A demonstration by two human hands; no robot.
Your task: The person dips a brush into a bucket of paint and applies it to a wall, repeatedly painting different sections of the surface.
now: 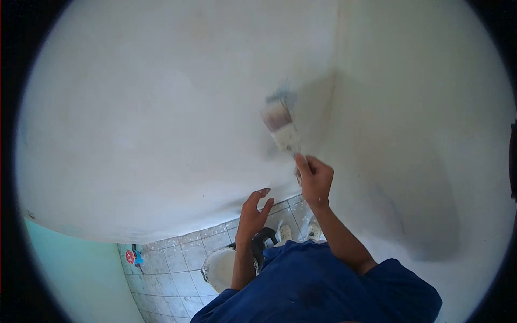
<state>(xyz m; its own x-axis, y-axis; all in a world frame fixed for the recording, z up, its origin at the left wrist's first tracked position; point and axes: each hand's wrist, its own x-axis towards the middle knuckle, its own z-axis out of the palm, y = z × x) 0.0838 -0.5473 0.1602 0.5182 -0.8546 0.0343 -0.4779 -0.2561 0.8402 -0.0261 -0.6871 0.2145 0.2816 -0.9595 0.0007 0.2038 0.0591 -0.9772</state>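
Note:
My right hand point(315, 180) is closed round the handle of a wide paintbrush point(283, 129), whose ferrule is smeared with white paint. Its bristles point up and to the left, close to the white wall point(161, 124). Just above the bristle tips is a blue-grey patch point(283, 96) on that wall. My left hand point(256, 212) holds nothing; its fingers are apart and curved, near the lower part of the wall. Below the left forearm stands a bucket point(219, 269) with whitish contents, partly covered by the arm.
Beside the bucket is a dark stool-like object point(264, 237). The tiled floor point(183, 258) is speckled with white paint. A second wall point(409, 134) meets the first at a corner on the right. A red and blue item point(133, 257) lies by the green wall point(81, 269).

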